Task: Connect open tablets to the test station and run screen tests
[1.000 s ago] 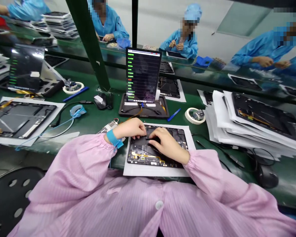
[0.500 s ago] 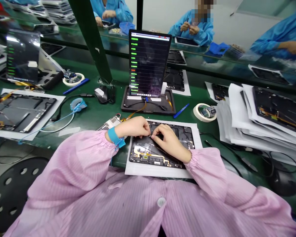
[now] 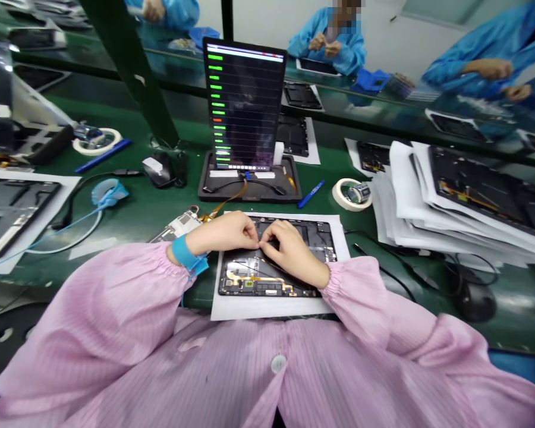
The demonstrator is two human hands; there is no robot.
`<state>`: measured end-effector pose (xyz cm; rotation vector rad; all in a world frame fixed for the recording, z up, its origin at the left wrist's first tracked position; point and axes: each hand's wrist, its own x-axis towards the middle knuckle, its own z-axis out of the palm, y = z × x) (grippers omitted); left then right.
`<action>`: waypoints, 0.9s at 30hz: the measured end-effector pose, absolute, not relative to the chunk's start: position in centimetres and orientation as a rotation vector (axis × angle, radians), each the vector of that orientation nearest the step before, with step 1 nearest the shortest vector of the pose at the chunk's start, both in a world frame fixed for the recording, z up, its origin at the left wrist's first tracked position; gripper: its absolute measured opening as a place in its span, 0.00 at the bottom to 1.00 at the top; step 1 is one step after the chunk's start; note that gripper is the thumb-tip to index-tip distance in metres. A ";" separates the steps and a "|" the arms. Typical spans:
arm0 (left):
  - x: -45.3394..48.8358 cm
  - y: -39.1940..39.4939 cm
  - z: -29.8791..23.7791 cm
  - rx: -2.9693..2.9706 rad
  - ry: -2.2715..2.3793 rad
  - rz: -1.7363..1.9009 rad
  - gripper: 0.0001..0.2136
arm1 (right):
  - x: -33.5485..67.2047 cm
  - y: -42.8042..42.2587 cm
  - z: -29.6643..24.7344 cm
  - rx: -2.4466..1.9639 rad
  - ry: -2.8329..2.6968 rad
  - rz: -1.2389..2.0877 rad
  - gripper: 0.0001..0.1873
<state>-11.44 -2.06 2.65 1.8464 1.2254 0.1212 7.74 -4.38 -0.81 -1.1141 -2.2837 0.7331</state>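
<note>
your left hand (image 3: pixel 232 231) and right hand (image 3: pixel 293 254), adjacent over the device chassis (image 3: pixel 256 276), pinch state not discernible, white sheet (image 3: pixel 258 308) beneath

Beyond the chassis (image 3: pixel 256 273), an upright screen (image 3: pixel 247 107) blocks, leaving a narrow gap between pen (image 3: pixel 311 194) and tape roll (image 3: pixel 340 195)

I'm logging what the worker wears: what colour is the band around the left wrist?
The wristband is teal blue, seen best in the head view.
</note>
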 end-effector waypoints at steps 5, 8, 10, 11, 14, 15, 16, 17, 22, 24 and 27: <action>-10.9 -2.4 2.8 1.876 1.242 0.132 0.10 | 7.8 -4.5 -0.8 -1.141 -2.283 0.732 0.07; -10.8 -2.6 2.8 1.888 1.249 0.171 0.08 | 7.9 -4.6 -0.8 -1.143 -2.272 0.729 0.07; -10.9 -2.5 2.7 1.853 1.233 0.173 0.08 | 8.0 -4.6 -0.8 -1.124 -2.262 0.732 0.07; -11.1 -2.3 2.7 1.817 1.217 0.165 0.08 | 8.1 -4.6 -0.8 -1.110 -2.258 0.733 0.07; -11.6 -1.8 2.5 1.666 1.159 0.119 0.10 | 8.2 -4.5 -0.8 -1.065 -2.267 0.734 0.06; -11.8 -1.6 2.4 1.623 1.141 0.111 0.12 | 8.2 -4.5 -0.8 -1.056 -2.273 0.736 0.06; -12.0 -1.5 2.4 1.592 1.126 0.106 0.12 | 8.3 -4.4 -0.8 -1.051 -2.276 0.737 0.06; -12.1 -1.4 2.4 1.575 1.114 0.103 0.13 | 8.3 -4.4 -0.8 -1.048 -2.278 0.737 0.06; -12.0 -1.6 3.2 1.729 1.168 0.232 0.14 | 8.4 -4.4 -1.0 -1.041 -2.260 0.738 0.05; -11.5 -1.1 3.6 1.933 1.326 0.538 0.15 | 8.4 -4.4 -1.1 -1.057 -2.248 0.743 0.04; -10.9 1.2 3.7 2.236 1.701 0.966 0.19 | 8.4 -4.3 -1.1 -1.075 -2.246 0.740 0.04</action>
